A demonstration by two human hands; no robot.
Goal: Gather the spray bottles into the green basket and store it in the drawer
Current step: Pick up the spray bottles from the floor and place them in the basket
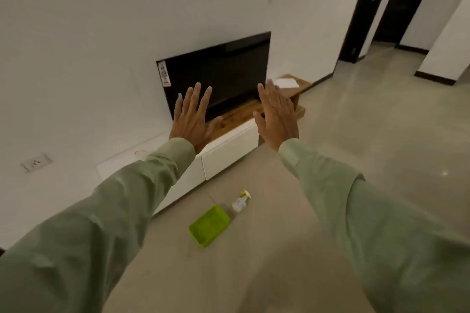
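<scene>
A small clear plastic spray bottle with a white-and-yellow trigger head point(241, 201) lies on the pale floor point(343, 134), its long axis running from base at lower left to nozzle at upper right. Just beside its base, apparently not touching, sits the shallow lime-green rectangular plastic basket point(209, 225), seemingly empty. Behind both stands a low white cabinet with flat drawer fronts point(230, 153), all shut, beneath a dark screen point(218, 78) set in the white wall. Only one bottle is clearly visible. The left hand point(193, 119) and right hand point(277, 117) are raised, palms forward, fingers spread flat and holding nothing, well apart from the bottle, which lies below and between them. Judged from here, neither hand is clearly nearer; gathering has not begun.
</scene>
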